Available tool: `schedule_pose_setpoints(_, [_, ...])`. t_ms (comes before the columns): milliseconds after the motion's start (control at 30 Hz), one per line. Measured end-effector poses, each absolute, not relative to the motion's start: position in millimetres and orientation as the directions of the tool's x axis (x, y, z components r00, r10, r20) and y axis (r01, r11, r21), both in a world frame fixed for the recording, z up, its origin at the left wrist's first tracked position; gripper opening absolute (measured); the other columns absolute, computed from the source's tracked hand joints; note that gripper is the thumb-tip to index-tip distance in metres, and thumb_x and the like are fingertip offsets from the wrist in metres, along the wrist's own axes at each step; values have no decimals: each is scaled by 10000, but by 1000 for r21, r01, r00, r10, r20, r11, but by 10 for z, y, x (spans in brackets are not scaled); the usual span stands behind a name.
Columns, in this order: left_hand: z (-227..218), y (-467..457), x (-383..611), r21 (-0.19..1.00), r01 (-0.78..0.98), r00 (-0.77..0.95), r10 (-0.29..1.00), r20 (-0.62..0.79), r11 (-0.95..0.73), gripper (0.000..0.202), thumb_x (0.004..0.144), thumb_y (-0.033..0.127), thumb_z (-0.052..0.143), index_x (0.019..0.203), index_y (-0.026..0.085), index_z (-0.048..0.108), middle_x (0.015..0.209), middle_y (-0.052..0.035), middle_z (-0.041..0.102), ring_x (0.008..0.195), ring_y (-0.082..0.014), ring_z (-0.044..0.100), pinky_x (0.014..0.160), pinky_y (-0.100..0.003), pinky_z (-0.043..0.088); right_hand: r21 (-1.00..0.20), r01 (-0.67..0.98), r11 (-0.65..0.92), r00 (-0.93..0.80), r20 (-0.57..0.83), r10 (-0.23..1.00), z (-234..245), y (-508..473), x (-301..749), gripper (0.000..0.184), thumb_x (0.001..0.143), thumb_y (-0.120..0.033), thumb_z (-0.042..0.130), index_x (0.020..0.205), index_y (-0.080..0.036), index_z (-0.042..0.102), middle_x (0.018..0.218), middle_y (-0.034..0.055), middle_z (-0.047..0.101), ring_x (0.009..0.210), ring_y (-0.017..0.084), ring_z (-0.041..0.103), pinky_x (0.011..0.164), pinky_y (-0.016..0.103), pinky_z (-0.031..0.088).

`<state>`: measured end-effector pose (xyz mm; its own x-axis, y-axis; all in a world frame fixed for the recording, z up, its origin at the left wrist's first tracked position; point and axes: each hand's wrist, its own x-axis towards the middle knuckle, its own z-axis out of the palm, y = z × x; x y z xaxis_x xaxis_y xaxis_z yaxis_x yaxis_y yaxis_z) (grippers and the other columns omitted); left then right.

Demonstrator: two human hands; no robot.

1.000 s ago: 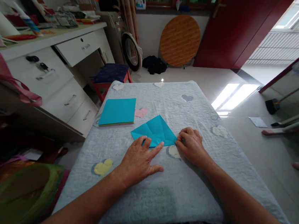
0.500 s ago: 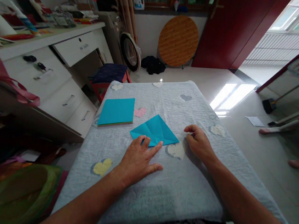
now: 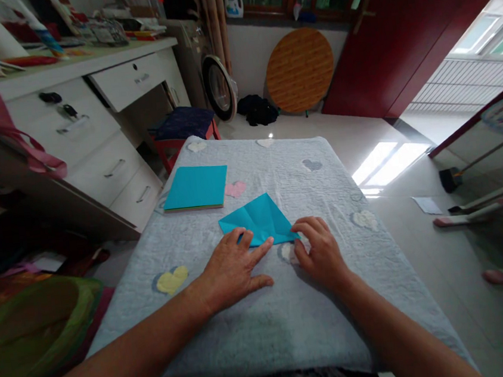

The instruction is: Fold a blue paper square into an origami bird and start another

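A folded teal paper (image 3: 261,218) lies in the middle of the grey cloth-covered table (image 3: 292,316). My left hand (image 3: 233,268) lies flat with fingers spread, its fingertips pressing the paper's near left edge. My right hand (image 3: 318,250) has curled fingers that touch the paper's near right corner; whether it pinches the corner I cannot make out. A stack of teal square sheets (image 3: 196,187) sits farther back on the left of the table.
A white desk with drawers (image 3: 90,109) stands left, with a red stool (image 3: 182,130) beside it. A round wooden tabletop (image 3: 299,69) leans on the far wall. A green bag (image 3: 33,331) sits at the near left. Broom handles (image 3: 482,206) lie on the floor right.
My right hand, which had drawn away to the right of the paper half a second ago, has come back to the paper's near right corner. My left hand has stayed put.
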<state>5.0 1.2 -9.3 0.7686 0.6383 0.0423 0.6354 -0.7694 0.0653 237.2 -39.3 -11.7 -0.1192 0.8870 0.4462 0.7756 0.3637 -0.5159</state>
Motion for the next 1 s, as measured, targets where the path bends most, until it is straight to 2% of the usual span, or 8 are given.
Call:
schedule_pose_setpoints(67, [-107,10,52,53,638,768,640,38,-768,809,814,767,515,1486,323,437,1256,-137,506,1183,-349,390,1035,-494,328,-558,797,229,-37,334,942,-134,-344,2496,176,759,-130,549,901,-208,621,987,82,612,978,258,545,906,438,442])
schedule_pose_setpoints(200, [-130,2,62,31,653,757,653,24,-757,835,810,765,524,1499,306,419,1285,-139,491,1201,-352,379,1053,-489,316,-563,810,165,-47,218,975,-162,-301,2635,105,763,-169,572,819,-219,645,1048,73,594,1047,264,517,969,461,393])
schedule_pose_setpoints(400, [-132,-2,63,19,651,759,651,18,-759,830,815,761,518,1503,311,410,1283,-145,477,1201,-357,374,1053,-492,318,-522,839,151,-63,184,981,-143,-305,2608,75,812,-205,599,845,-218,665,1061,71,605,1075,267,505,993,476,355])
schedule_pose_setpoints(600, [-113,-3,54,25,638,769,638,34,-770,767,836,744,504,1500,379,392,1269,-131,465,1205,-354,365,1052,-491,318,-521,841,146,-90,131,987,-106,-274,2594,72,826,-200,596,831,-220,665,1108,73,593,1121,273,477,997,486,333])
schedule_pose_setpoints(1000, [-132,-34,52,28,661,748,662,44,-750,770,829,730,535,1487,345,428,1291,-131,495,1208,-343,388,1053,-471,313,-450,886,108,-67,107,992,-127,-219,2533,166,879,-215,524,759,-206,640,1119,80,602,1095,281,480,941,475,341])
